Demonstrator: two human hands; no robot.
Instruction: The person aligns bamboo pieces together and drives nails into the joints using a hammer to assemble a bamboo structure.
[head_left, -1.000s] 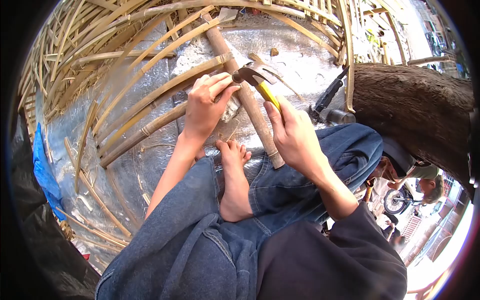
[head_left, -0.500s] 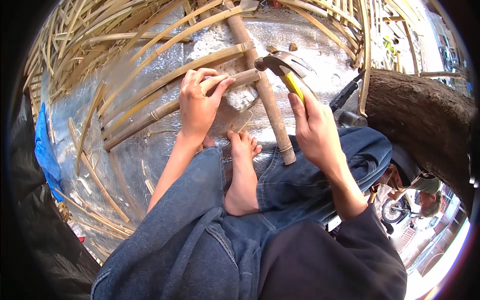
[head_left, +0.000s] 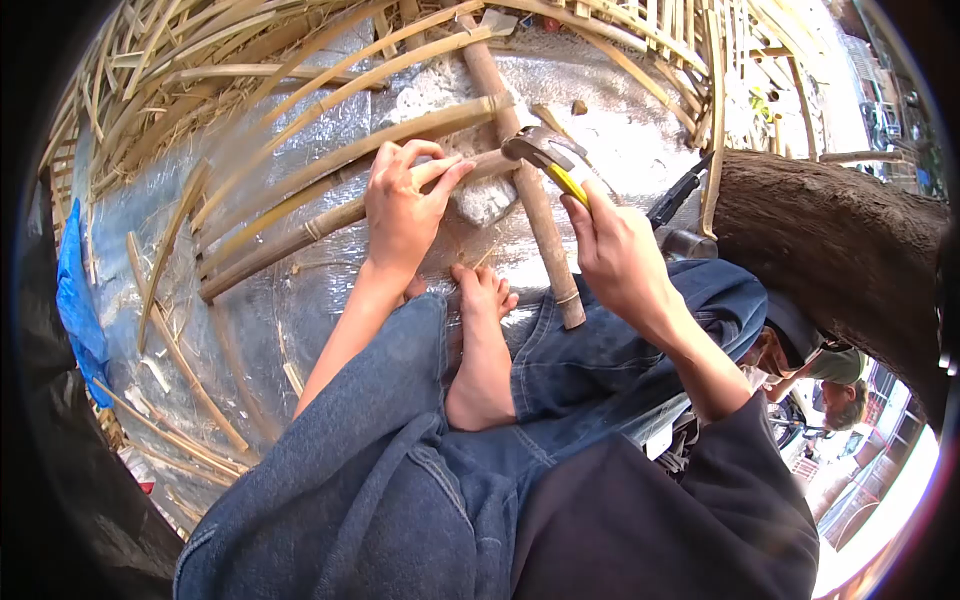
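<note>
My left hand (head_left: 405, 210) is closed round a bamboo pole (head_left: 318, 228), thumb and fingertips near the end that meets a thicker bamboo crosspiece (head_left: 541, 230). Whether a nail sits between the fingertips is too small to tell. In my right hand (head_left: 622, 255) is a claw hammer (head_left: 566, 182) with a yellow handle. Its head is over the joint, close to the crosspiece; I cannot tell if they touch. Another split bamboo strip (head_left: 425, 124) crosses just above my left hand. A pale stone block (head_left: 486, 200) lies beneath the joint.
Bent bamboo strips (head_left: 230, 75) are heaped at the upper left. A dark knife-like tool (head_left: 682, 190) and a metal can (head_left: 688, 243) lie beside a thick log (head_left: 810, 215) on the right. My bare foot (head_left: 480, 350) rests near the crosspiece. Another person (head_left: 845, 385) is at the far right.
The hammer head has moved slightly left and down, nearer the joint, and my right hand has shifted left with it. My left hand keeps its grip on the bamboo pole.
</note>
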